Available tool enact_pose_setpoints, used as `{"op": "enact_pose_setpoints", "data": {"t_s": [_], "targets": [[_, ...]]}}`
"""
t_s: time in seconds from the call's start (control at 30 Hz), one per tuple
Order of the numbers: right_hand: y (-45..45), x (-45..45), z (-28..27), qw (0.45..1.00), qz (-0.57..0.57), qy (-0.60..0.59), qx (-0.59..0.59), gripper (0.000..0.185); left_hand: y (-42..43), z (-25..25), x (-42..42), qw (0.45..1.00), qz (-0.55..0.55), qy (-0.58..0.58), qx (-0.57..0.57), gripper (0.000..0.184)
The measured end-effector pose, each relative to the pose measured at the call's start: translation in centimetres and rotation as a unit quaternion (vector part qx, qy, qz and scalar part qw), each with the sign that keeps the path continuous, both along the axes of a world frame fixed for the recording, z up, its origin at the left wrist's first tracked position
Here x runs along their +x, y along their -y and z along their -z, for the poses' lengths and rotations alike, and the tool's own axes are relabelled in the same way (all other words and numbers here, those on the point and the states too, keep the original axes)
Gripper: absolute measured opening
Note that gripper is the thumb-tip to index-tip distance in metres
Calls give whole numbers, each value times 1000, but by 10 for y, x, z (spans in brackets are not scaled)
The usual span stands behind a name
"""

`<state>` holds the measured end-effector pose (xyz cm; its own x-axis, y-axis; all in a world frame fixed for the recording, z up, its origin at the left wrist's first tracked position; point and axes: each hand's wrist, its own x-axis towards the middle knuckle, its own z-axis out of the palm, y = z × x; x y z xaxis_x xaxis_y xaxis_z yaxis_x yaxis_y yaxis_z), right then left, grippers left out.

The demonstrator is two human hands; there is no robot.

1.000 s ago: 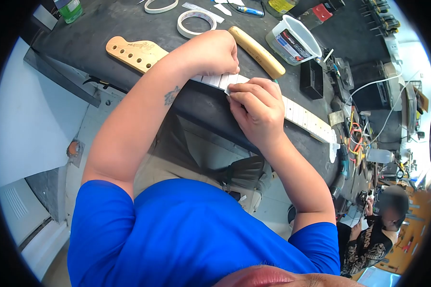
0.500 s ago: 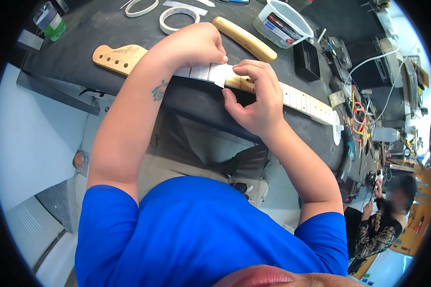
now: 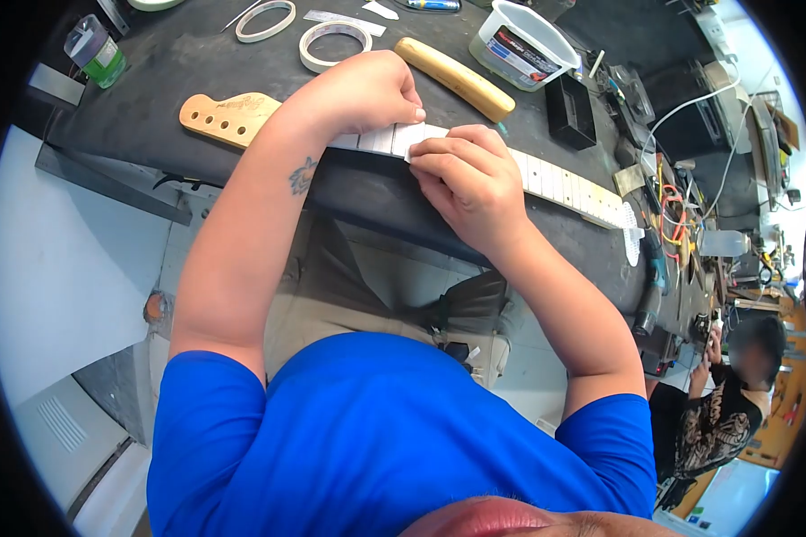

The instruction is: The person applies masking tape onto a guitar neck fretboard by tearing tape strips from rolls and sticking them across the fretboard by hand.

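A guitar neck (image 3: 409, 136) runs slantwise across the upper middle of the frame, its pale wooden headstock (image 3: 228, 116) at the upper left and its far end at the right, beside a white perforated piece (image 3: 631, 234). Much of the visible fretboard between and beyond the hands looks white, crossed by dark lines. The right hand (image 3: 475, 183), just above the frame's centre, is narrowed to a pinch on a small white strip (image 3: 408, 154) at the neck's near edge. The left hand (image 3: 376, 89), at upper centre, is curled over the neck with its fingers folded under; whether it grips anything, I cannot tell. Just above the hands a yellow wooden block (image 3: 454, 79) lies on the dark workbench (image 3: 175, 54), with a tape roll (image 3: 306, 48) to its left and a clear tub (image 3: 518, 54) and black box (image 3: 570, 112) to its right. A green-labelled bottle (image 3: 98, 54) stands at the upper left. At the lower right, another person (image 3: 716, 416) in a dark patterned top has both hands raised.
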<state>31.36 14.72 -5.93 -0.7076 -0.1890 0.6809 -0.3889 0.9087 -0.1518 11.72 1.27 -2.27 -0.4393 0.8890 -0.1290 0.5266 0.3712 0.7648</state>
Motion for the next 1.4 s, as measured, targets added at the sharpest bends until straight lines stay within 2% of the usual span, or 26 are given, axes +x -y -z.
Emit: {"op": "enact_pose_setpoints", "data": {"t_s": [0.17, 0.27, 0.37, 0.47, 0.5, 0.6, 0.63, 0.73, 0.87, 0.97, 1.07, 1.17, 1.27, 1.4], "targets": [[0, -1, 1, 1000, 0, 1, -1, 25, -2, 5, -1, 1000, -13, -2, 14, 26], [-1, -2, 3, 1000, -4, -5, -4, 25, -1, -3, 0, 1000, 5, 6, -22, 38], [-3, -3, 6, 1000, -12, -16, -14, 28, 3, 15, 8, 993, -60, -66, 71, 51], [-4, -3, 5, 1000, -15, -10, -20, 28, 20, 28, 12, 961, 6, -179, 209, 61], [-3, -3, 4, 1000, -15, -9, -21, 28, 23, 26, 17, 961, -1, -181, 207, 50], [-3, 0, 6, 1000, -10, -12, -12, 28, 23, 14, 19, 978, 7, -150, 146, 43], [-3, 0, 6, 1000, -9, -11, -12, 28, 20, 23, 15, 970, 11, -155, 185, 36], [-3, -2, 6, 1000, -10, -16, -11, 29, 13, 31, 18, 957, -8, -171, 233, 35], [-3, -2, 6, 1000, -13, -10, -16, 30, 12, 32, 30, 941, -88, -236, 227, 28], [-3, -1, 5, 1000, -11, -10, -14, 31, 21, 32, 27, 937, -46, -196, 285, 18], [-2, -1, 4, 1000, -11, -18, -5, 30, 25, 37, 25, 941, 22, -232, 245, 14], [-2, -2, 6, 1000, -7, -16, -3, 30, 24, 27, 24, 971, 21, -161, 176, 19], [-1, -1, 5, 1000, -8, -17, -1, 30, 19, 28, 23, 974, 25, -182, 131, 25], [-2, -2, 4, 1000, -12, -18, 3, 31, 12, 28, 26, 970, -9, -206, 130, 31]]}}
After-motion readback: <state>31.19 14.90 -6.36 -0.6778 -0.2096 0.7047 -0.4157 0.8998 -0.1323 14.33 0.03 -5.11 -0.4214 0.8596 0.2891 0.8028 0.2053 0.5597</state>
